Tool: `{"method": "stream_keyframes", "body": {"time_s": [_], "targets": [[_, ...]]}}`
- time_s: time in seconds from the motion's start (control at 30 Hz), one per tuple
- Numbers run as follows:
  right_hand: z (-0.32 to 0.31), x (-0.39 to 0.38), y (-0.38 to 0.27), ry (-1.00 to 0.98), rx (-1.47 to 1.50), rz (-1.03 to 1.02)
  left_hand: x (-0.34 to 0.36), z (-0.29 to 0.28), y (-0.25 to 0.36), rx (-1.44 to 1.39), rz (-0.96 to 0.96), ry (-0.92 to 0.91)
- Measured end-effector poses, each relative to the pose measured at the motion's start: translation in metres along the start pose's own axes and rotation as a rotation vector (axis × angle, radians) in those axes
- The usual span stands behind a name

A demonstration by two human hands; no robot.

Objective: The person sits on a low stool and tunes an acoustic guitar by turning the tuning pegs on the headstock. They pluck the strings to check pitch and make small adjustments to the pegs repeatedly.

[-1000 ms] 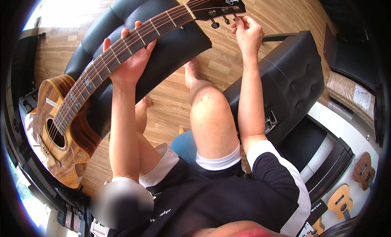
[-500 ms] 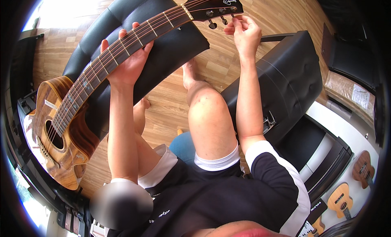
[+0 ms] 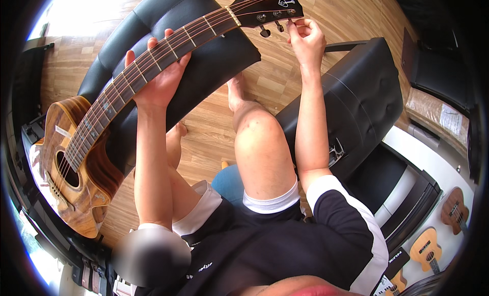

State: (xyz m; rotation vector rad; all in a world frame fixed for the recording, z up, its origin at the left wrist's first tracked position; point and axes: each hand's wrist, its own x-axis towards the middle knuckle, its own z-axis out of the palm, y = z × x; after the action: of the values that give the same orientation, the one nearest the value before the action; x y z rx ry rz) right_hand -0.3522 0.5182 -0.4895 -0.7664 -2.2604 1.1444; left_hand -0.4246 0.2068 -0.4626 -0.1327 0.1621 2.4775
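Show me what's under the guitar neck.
The left hand is under the guitar neck, with the black padded bench below. The neck covers part of that hand and a strip of bench.

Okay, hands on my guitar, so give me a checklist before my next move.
1. Neck supported: ok, left grip cradles it from beneath.
2. Left grip off the strings: ok, fingertips jut past the neck's edge.
3. Right grip at the near-side end tuner: ok, touching it.
4. Guitar body on bench: cannot tell, any contact is hidden.
5. Strings in tune: cannot tell by sight.
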Motion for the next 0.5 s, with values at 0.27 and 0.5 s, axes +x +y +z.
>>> {"method": "stream_keyframes", "body": {"time_s": [0.27,0.5], "targets": [[0.001,-0.001,0.005,0.012,-0.004,-0.022,0.001,0.001,-0.001,0.018,0.000,0.005],[-0.009,-0.006,-0.014,0.038,-0.089,-0.154,-0.001,0.000,0.000,0.008,0.011,0.020]]}}
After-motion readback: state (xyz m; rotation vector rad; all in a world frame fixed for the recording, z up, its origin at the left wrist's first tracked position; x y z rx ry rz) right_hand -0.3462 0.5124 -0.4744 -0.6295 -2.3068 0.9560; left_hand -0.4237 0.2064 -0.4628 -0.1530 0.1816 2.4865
